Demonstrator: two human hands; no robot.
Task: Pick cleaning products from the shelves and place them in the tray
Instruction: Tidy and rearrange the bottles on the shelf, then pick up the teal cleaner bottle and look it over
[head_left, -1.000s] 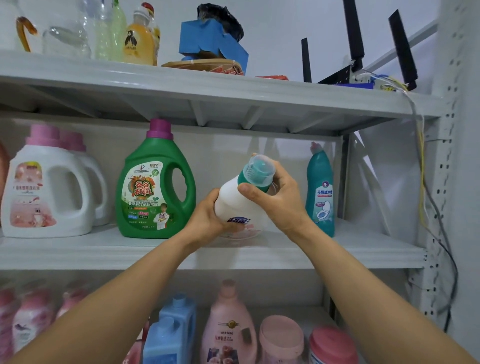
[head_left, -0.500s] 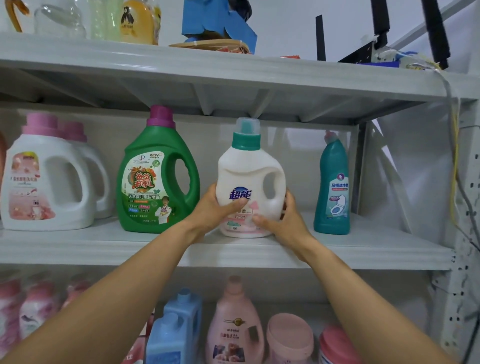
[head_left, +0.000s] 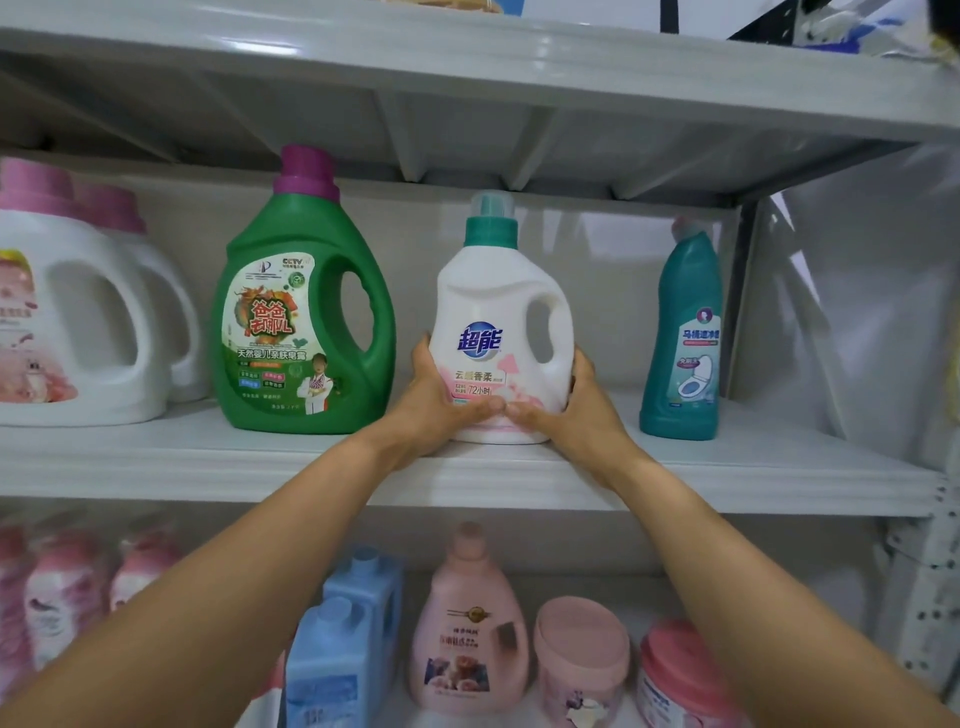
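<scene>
On the middle shelf (head_left: 208, 467), as the head camera shows it, the white detergent bottle (head_left: 493, 312) stands upright just right of the green jug (head_left: 301, 322). Its base sits on the shelf board as far as I can tell. Both my hands are curled round its lower body. The left hand (head_left: 441, 410) takes the side nearer the green jug, and the right hand (head_left: 576, 415) takes the far side, below the handle hole. My two thumbs lie across the pink part of the label, nearly meeting. My fingers go round the back, out of sight. Farther right of the green jug, clear of my grip, stands a teal toilet cleaner (head_left: 685, 338). Left of the green jug are white jugs with pink caps (head_left: 78, 312).

I judge this to be the pick: the bottle is gripped but not yet off the shelf. To do it well I would raise it only a little, since the upper shelf (head_left: 467, 78) hangs not far above the cap. Then I would draw it straight toward me, upright, so my left knuckles stay off the green jug. The hold is low on a tall bottle, so it may want to tip. Firm, even pressure from both sides should steady it. No tray shows in this view, so I would have to find it before setting the bottle down.
</scene>
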